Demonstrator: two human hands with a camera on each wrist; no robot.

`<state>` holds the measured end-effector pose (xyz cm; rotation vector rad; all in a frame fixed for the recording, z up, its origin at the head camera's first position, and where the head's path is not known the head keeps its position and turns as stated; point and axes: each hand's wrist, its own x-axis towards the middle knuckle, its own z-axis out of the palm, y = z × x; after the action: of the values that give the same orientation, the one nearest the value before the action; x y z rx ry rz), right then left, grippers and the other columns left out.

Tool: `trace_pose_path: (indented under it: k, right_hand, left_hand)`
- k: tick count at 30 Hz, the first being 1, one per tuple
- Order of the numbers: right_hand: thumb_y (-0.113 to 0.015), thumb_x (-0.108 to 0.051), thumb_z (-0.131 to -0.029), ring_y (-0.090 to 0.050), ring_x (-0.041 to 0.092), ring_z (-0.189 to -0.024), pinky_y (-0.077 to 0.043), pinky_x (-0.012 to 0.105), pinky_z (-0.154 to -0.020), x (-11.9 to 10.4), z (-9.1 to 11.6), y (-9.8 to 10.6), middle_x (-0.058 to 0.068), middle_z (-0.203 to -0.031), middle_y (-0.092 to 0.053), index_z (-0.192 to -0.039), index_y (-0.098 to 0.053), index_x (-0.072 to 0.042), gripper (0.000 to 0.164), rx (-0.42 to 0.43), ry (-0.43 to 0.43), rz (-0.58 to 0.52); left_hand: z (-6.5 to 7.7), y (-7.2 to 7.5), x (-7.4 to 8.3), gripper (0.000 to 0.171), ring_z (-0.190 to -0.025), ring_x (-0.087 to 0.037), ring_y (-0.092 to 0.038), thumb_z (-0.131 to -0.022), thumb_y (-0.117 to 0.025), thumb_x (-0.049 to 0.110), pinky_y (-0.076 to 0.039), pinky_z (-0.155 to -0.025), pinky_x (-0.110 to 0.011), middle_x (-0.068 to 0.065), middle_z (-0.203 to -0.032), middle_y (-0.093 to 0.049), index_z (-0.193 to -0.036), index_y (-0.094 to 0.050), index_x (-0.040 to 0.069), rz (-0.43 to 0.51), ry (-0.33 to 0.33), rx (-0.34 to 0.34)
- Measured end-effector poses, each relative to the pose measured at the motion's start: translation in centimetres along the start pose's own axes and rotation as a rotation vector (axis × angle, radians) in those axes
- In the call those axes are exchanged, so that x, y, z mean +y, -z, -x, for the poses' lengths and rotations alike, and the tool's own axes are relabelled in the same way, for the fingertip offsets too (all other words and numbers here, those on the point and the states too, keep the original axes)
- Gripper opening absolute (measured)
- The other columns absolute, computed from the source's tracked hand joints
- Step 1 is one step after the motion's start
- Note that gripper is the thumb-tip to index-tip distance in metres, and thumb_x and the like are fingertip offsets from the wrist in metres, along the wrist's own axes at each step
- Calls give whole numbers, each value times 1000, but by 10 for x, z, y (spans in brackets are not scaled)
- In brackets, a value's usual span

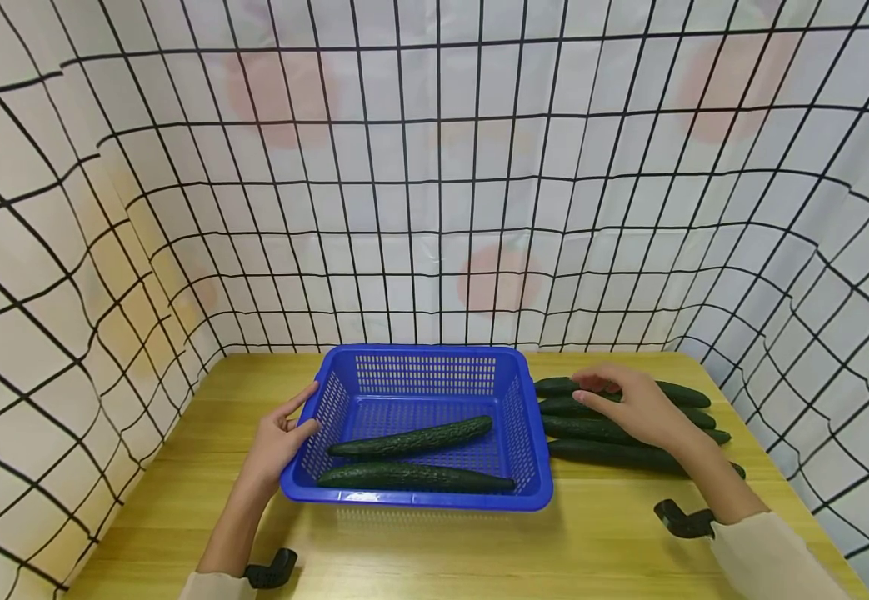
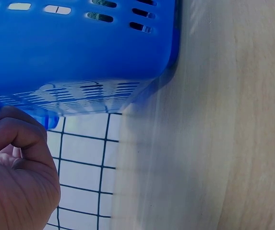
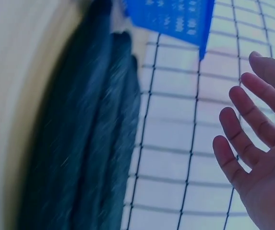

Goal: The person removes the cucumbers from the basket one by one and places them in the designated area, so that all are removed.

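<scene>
A blue plastic basket [image 1: 419, 498] holds two cucumbers: one cucumber [image 1: 415, 477] lies along its near wall, and another cucumber [image 1: 422, 439] slants just behind. My left hand [image 1: 275, 442] grips the basket's left rim, thumb toward the near side; in the left wrist view, the bent fingers of the left hand [image 2: 22, 158] reach the rim. Over several cucumbers [image 1: 606, 452] lying side by side right of the basket hovers my right hand [image 1: 636, 408], holding nothing. From the right wrist, its fingers [image 3: 243, 132] appear spread and loosely bent, apart from the dark green cucumbers [image 3: 84, 129].
Everything stands on a light wooden table [image 1: 434, 554]. A black wire grid [image 1: 437, 183] with pale printed sheeting behind it encloses the back and both sides. Each wrist carries a small black camera mount, such as the mount [image 1: 683, 520] by the right sleeve.
</scene>
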<state>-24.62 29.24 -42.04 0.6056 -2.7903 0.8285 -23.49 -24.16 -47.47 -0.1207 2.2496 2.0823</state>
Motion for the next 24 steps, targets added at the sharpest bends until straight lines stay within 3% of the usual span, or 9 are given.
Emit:
trace_pose_path:
  k: [7,12,24]
  right_hand:
    - [-67,-36,-100,-64,17,-103,-55,46,-91,-33,-27,-8,-1,-114,-72,-127,-70,-18,33,-7,51,-24]
    - [-69,-36,-99,-63,19,-102,-56,46,-89,-55,-43,-14,5,-116,-72,-127,-70,-14,36,-14,115,-45]
    - [-73,-37,-96,-61,17,-105,-56,46,-91,-95,-71,-30,-3,-122,-67,-132,-67,-18,41,-90,184,-120]
  left_hand:
    - [0,0,0,69,-78,-30,-77,-93,-63,2,-65,-65,-42,-21,-93,-77,-156,-47,25,5,-3,0]
    - [1,1,0,70,-76,-29,-77,-93,-62,2,-65,-64,-42,-19,-91,-77,-156,-47,26,8,1,-2]
    - [1,1,0,69,-76,-29,-76,-94,-63,3,-65,-64,-42,-20,-93,-77,-156,-47,27,2,-3,-5]
